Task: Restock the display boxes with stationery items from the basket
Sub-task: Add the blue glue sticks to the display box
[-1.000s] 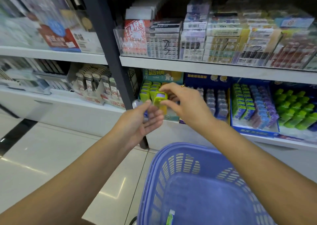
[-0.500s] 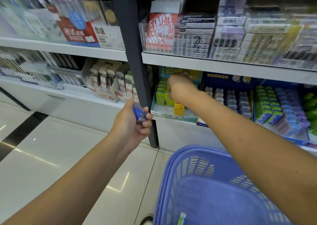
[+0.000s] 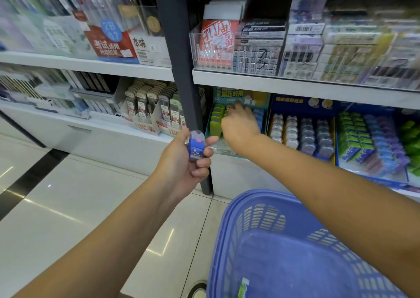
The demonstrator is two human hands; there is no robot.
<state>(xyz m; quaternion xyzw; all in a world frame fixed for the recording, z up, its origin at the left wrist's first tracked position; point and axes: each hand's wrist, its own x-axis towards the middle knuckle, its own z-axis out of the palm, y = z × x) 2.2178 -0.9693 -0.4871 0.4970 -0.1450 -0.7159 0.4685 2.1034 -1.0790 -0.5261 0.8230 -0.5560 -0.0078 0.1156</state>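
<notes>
**Aisle w/ white shelves [image 3: 295, 86] over a glossy pale tile floor [image 3: 68, 206]**

A dark matte metal upright [image 3: 179, 59] splits the shelving; you're at the lower row, just right of it.

Yr left hand [image 3: 181, 163] sits in front of the upright. Thumb on one side and curled fingers on the other, it grips a small blue rectangular block with a clear rounded plastic cap [image 3: 195, 148]. The block stands roughly upright in yr grip: boxy body, smooth blue printed sleeve w/ small pale and red marks, domed see-through top. It's out in front of the shelf, not in any box.

Yr right hand [image 3: 241, 127] reaches into the teal printed cardboard display box [image 3: 261, 98], back of the hand toward the camera. The fingers are buried among the stock, so can't tell if they hold anything. In that box's left col., lime-green flat plastic pieces [image 3: 216, 121] stand on edge in a stepped row. Pale blue pieces [image 3: 259, 115] show at its right side. Just beside it to the right is a dark-blue cardboard display box [image 3: 302, 103] w/ rows of whitish and grey rounded pieces [image 3: 291, 129].

Under yr right forearm is the periwinkle-blue slotted plastic basket [image 3: 261, 194]: smooth rolled rim, walls pierced w/ slits. Inside, at the bottom edge of view, lies one small green-and-white packet [image 3: 243, 286], too blurred to read.
</notes>
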